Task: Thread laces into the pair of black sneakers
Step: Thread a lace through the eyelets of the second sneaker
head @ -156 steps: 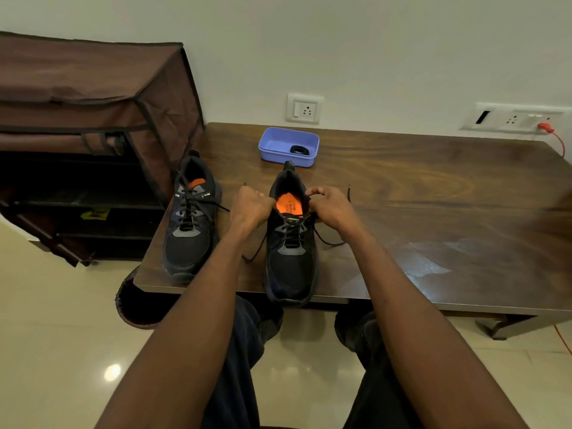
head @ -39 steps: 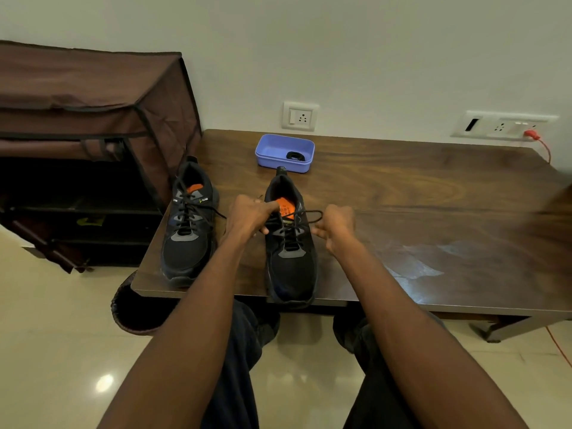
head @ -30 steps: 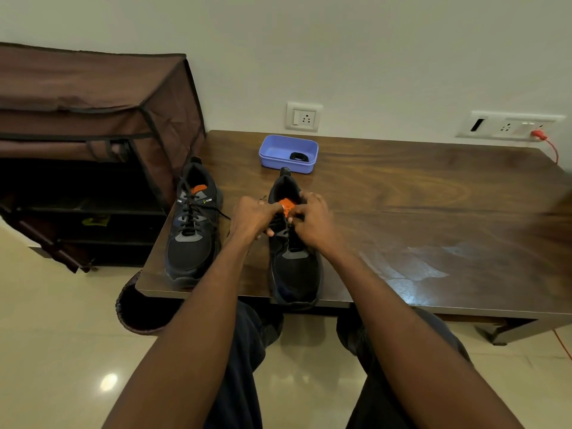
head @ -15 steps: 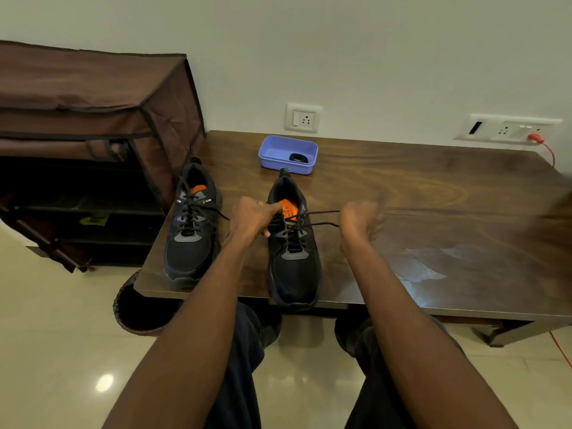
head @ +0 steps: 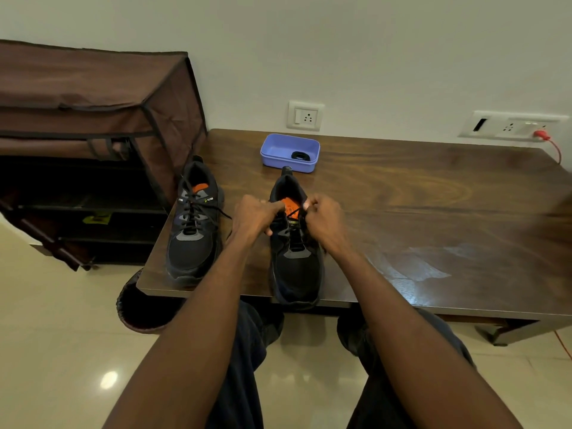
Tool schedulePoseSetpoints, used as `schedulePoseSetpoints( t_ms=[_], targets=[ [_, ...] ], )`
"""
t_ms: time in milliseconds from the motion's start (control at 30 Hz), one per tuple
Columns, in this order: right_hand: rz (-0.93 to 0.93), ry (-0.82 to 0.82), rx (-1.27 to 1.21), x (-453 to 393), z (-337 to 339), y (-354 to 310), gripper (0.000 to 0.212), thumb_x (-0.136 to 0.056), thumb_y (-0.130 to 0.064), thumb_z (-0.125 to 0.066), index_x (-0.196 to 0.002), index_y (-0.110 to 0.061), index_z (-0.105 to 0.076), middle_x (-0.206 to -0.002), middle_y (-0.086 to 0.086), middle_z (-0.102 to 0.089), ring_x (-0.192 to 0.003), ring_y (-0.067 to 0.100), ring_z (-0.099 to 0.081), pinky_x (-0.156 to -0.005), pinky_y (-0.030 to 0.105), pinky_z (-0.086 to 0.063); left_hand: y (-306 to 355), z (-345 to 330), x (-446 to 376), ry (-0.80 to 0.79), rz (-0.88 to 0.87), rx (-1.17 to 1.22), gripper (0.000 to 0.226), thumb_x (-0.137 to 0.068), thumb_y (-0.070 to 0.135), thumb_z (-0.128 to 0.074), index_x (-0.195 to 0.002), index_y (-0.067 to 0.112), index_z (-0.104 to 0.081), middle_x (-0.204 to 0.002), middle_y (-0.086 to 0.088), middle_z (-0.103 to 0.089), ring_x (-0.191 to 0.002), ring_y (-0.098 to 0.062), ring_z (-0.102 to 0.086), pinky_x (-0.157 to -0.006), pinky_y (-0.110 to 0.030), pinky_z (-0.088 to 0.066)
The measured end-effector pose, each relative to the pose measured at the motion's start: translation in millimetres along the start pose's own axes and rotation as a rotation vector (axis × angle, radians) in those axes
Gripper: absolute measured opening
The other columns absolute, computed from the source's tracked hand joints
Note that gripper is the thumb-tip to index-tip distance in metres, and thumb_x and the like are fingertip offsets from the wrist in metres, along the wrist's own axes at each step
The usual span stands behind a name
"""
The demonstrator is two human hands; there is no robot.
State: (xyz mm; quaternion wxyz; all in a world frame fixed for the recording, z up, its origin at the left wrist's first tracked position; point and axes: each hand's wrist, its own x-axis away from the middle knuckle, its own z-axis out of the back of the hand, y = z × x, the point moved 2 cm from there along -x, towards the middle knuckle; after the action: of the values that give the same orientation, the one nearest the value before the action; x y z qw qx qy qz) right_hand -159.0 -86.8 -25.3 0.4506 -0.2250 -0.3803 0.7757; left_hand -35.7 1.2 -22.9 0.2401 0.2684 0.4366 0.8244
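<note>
The sneaker being laced [head: 295, 243] stood on the table [head: 433, 218] right at its near edge, toe toward the person and heel away, which put the tongue and top eyelets straight under both hands. The left hand [head: 255, 215] was curled against the left side of the collar, seemingly pinching that lace end and steadying the shoe; what lay under its fingers was hidden. The right hand [head: 322, 222] was closed in a pinch on the lace [head: 295, 211], which ran slantwise over the orange tongue, probably to feed or draw it through an upper eyelet. The second sneaker [head: 193, 224] sat well to the left near the table's corner, already criss-crossed with lace and out of the way. Behind, a purple tray [head: 289, 153] held a small dark object, too small to identify.
</note>
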Motion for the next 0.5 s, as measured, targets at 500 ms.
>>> schedulePoseSetpoints(
  t_ms=[500],
  targets=[
    [-0.728, 0.563, -0.507, -26, 35, 50, 0.037, -0.09, -0.009, -0.046, -0.123, 0.0, -0.06, -0.119, 0.016, -0.066, -0.104, 0.032, -0.067, -0.09, 0.047, -0.055, 1, 0, 6, -0.006, 0.007, -0.014, 0.026, -0.081, 0.033, -0.072, -0.08, 0.007, -0.07, -0.075, -0.006, -0.073, -0.041, -0.009, -0.056, -0.04, -0.02, -0.037]
  ],
)
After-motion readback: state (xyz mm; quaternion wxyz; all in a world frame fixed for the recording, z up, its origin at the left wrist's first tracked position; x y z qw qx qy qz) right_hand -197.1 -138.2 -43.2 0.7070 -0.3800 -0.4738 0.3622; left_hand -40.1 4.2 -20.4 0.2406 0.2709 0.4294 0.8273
